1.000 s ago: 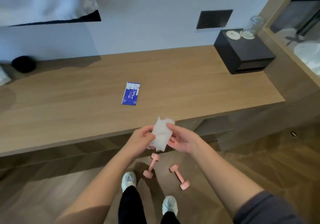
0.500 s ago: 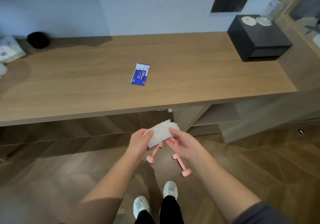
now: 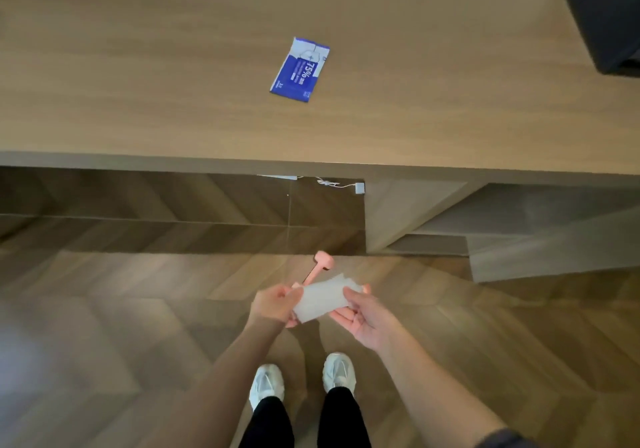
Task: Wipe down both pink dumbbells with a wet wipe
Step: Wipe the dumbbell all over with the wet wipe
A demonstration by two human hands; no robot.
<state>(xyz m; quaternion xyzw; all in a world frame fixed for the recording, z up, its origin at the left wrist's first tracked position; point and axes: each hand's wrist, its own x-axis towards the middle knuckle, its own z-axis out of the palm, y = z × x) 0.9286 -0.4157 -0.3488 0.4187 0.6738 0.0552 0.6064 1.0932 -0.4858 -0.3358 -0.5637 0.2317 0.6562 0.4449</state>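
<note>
Both hands hold the wipe [image 3: 323, 296] stretched between them above the floor [image 3: 104, 309]: the left hand [image 3: 275, 304] pinches its left edge, the right hand [image 3: 363, 312] its right edge. One pink dumbbell [image 3: 317, 267] lies on the floor just behind, partly hidden by the wipe; the second is out of sight. A blue packet [image 3: 300, 69] rests on the worktop [image 3: 138, 84].

wet wipe [image 3: 322, 297]: white, spread flat | pink dumbbell [image 3: 318, 267]: on floor, partly hidden
</note>
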